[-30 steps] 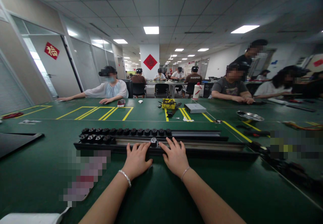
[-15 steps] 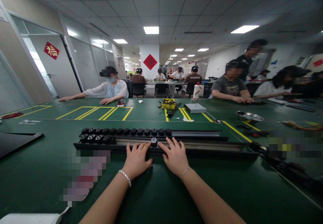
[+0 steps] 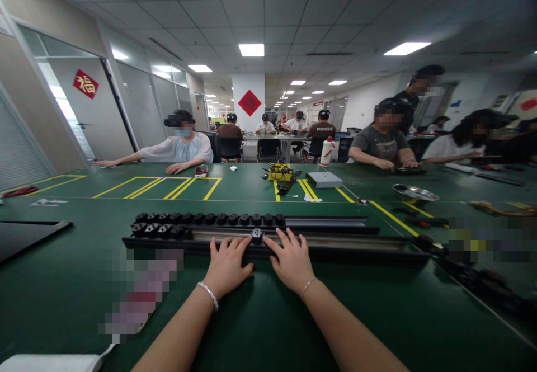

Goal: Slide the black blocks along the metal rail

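A small black socket module (image 3: 257,236) with a pale, patterned top sits in the channel of the nearer long black power track (image 3: 344,240). My left hand (image 3: 229,263) has its index fingertip at the module's left side, the other fingers spread over the track's front edge. From the right, my right hand (image 3: 291,260) brings its index fingertip to the module's other side, its fingers also spread. Several similar black modules (image 3: 163,230) stand at the left end of this track. Behind it lies a second track (image 3: 327,222) with a row of modules along its left part.
A pixelated pink object (image 3: 145,291) lies at front left. Farther back are a yellow item with black cables (image 3: 280,172), a grey box (image 3: 324,180), a metal bowl (image 3: 415,193) and a white bottle (image 3: 327,151). Co-workers sit across the green table (image 3: 251,327).
The module between my index fingertips has turned or shifted very slightly. My hands stay in place. Across the table on the right, a co-worker's hands have moved a little apart.
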`<action>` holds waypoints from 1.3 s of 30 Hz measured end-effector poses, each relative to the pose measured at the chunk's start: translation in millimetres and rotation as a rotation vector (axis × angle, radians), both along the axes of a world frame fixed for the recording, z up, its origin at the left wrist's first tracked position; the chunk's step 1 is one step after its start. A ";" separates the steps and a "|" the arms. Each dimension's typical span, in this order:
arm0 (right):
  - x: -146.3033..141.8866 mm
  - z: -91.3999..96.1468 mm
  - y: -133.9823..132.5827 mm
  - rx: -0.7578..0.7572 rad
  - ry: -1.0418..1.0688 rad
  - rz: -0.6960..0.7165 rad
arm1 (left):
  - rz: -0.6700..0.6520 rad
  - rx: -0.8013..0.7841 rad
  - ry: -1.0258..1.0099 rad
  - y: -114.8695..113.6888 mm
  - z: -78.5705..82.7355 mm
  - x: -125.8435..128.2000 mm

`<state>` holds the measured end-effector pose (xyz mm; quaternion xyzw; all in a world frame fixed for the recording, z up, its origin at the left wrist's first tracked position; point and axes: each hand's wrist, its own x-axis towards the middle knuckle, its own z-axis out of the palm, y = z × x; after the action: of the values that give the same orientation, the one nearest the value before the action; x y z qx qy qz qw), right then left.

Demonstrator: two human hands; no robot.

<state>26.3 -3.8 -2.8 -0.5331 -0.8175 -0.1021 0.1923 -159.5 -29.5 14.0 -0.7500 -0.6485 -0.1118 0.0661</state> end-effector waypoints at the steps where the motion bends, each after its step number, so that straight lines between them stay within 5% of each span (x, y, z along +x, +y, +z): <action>1: 0.0 0.1 0.0 -0.001 -0.001 0.000 | -0.002 0.003 -0.002 0.1 -0.2 -0.1; 39: -1.0 2.7 -2.7 0.005 0.014 0.001 | 0.018 -0.011 -0.018 0.5 2.8 2.8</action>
<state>25.3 -6.5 -0.1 -0.5328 -0.8163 -0.1002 0.1996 -156.6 -29.0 16.9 -0.7436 -0.6563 -0.1145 0.0571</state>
